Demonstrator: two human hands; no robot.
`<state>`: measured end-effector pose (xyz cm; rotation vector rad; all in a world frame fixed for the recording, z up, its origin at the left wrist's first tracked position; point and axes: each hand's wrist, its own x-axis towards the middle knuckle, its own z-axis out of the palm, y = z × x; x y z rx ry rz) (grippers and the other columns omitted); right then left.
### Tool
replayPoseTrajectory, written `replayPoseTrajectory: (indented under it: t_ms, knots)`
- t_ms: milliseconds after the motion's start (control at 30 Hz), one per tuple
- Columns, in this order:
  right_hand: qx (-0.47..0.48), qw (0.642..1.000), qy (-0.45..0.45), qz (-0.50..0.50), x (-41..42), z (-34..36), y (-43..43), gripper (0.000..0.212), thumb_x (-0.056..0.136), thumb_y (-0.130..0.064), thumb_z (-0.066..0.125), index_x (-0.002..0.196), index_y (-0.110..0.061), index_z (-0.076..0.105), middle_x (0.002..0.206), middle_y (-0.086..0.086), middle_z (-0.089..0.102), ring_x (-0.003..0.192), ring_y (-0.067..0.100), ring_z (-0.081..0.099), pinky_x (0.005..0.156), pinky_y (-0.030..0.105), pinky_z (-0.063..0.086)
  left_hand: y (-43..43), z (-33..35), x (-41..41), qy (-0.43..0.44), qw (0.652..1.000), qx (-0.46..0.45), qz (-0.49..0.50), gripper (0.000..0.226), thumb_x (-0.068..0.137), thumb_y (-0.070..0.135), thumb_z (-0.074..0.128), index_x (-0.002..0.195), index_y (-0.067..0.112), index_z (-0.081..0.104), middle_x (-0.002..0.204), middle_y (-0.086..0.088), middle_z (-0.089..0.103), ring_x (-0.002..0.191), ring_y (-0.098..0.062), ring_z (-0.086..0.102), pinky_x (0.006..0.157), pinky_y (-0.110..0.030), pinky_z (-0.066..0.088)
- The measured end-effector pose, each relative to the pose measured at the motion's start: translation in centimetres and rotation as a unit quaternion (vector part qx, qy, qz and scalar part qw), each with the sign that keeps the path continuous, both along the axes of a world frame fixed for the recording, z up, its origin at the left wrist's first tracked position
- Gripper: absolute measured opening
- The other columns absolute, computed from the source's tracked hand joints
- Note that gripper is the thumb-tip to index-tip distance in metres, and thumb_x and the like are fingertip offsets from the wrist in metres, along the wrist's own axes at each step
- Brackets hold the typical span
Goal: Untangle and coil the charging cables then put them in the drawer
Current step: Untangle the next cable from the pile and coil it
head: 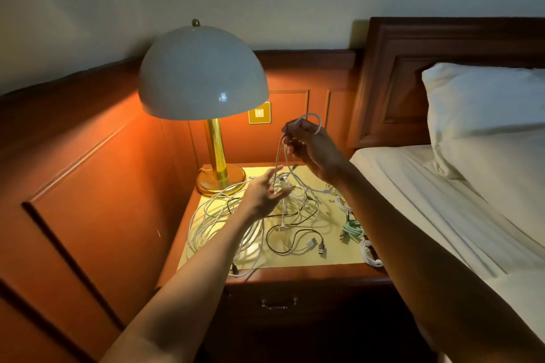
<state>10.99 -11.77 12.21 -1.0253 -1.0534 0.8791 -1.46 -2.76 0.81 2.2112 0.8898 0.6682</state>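
Note:
A tangle of white and dark charging cables lies spread over the yellow top of the nightstand. My right hand is raised above it, shut on a white cable that loops over the fingers and hangs down into the pile. Lower and to the left, my left hand hovers over the tangle with fingers apart, touching the hanging strands. A coiled teal cable and a coiled white cable rest at the right edge. The drawer below, with a metal handle, is closed.
A lamp with a white dome shade and brass base stands at the back left of the nightstand. Wood panelling runs along the left and rear. The bed with a pillow sits to the right.

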Motion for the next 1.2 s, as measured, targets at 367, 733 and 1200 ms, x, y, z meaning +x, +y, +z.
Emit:
replayPoseTrajectory:
  t_ms: [367, 733, 1200]
  knots:
    - [-0.018, 0.993, 0.100, -0.054, 2.2, -0.1, -0.2, 0.018, 0.101, -0.015, 0.049, 0.087, -0.009, 0.061, 0.070, 0.005, 0.053, 0.059, 0.014, 0.046, 0.053, 0.025, 0.037, 2.9, 2.2, 1.5, -0.027, 0.996, 0.068, 0.058, 0.032, 0.102, 0.044, 0.048, 0.110, 0.026, 0.074, 0.113, -0.001, 0.073, 0.084, -0.009, 0.063, 0.050, -0.016, 0.036]
    - [-0.030, 0.954, 0.286, -0.080, 2.6, -2.2, 0.9, 0.012, 0.102, -0.014, 0.051, 0.102, -0.008, 0.060, 0.073, 0.006, 0.058, 0.064, 0.017, 0.054, 0.058, 0.024, 0.046, 4.2, 10.6, 2.2, -0.192, 0.964, 0.151, 0.104, 0.022, 0.101, 0.019, 0.056, 0.094, 0.013, 0.076, 0.090, 0.002, 0.071, 0.071, -0.006, 0.056, 0.062, -0.018, 0.039]
    - [0.063, 0.914, 0.399, 0.031, 0.4, 3.3, -0.4, 0.011, 0.100, -0.008, 0.051, 0.094, -0.004, 0.060, 0.067, 0.007, 0.053, 0.064, 0.015, 0.053, 0.062, 0.023, 0.053, 0.1, 20.2, -0.8, -0.238, 0.888, 0.388, 0.071, 0.022, 0.099, 0.021, 0.058, 0.112, 0.015, 0.074, 0.080, 0.001, 0.060, 0.069, -0.008, 0.049, 0.063, -0.014, 0.036]
